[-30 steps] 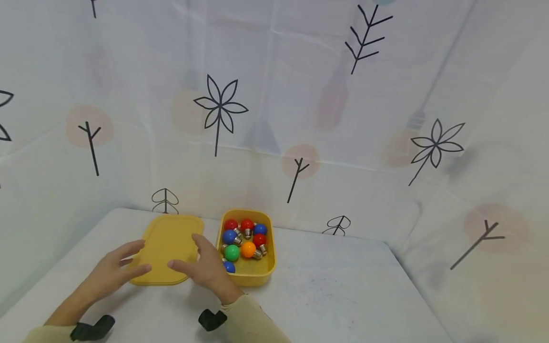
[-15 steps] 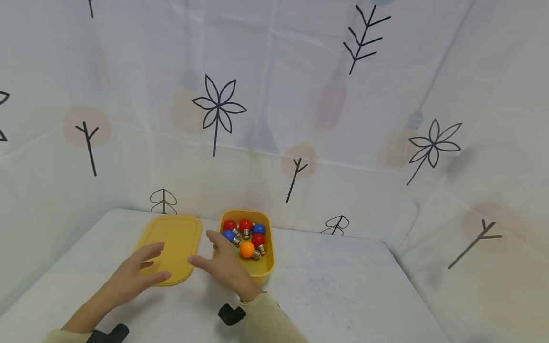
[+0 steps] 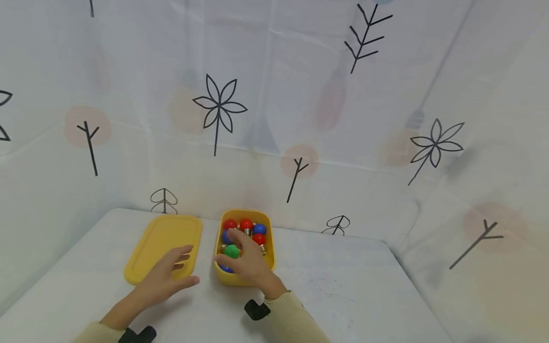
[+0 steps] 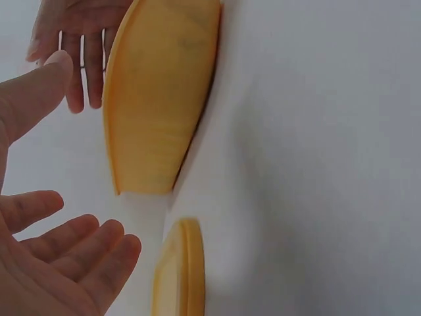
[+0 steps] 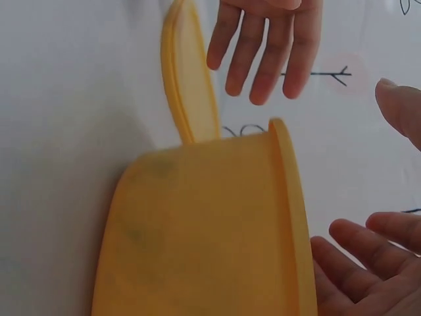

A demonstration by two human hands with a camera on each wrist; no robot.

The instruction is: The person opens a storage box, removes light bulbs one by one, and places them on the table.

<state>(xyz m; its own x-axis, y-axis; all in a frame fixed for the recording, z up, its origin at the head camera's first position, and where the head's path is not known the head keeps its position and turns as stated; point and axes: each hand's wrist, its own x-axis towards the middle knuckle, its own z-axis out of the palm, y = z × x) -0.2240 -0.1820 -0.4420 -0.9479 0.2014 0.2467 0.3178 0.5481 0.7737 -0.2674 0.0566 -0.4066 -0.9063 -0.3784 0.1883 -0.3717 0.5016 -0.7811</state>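
My right hand [image 3: 249, 264] hovers over the near side of a yellow plastic box [image 3: 271, 259], fingers spread, holding nothing. Inside the box lie several small coloured bulbs with metal screw bases, among them a green bulb [image 3: 231, 250], a red bulb [image 3: 259, 238] and a blue bulb [image 3: 259, 229]; the hand hides some of them. My left hand [image 3: 162, 281], also spread and holding nothing, is above the near right corner of a flat yellow lid [image 3: 156, 240]. In the right wrist view, the box wall [image 5: 204, 230] stands between both hands, apart from the left fingers [image 5: 263, 59].
Box and lid rest side by side on a white table [image 3: 339, 286], the lid to the left. Behind the table hangs a pale curtain [image 3: 266, 95] with plant drawings. Dark straps [image 3: 257, 309] sit at both wrists.
Both hands have moved right. The left has travelled from the lid's left side towards its near right corner; the right has come from above the lid to over the box. Box and lid stay put.
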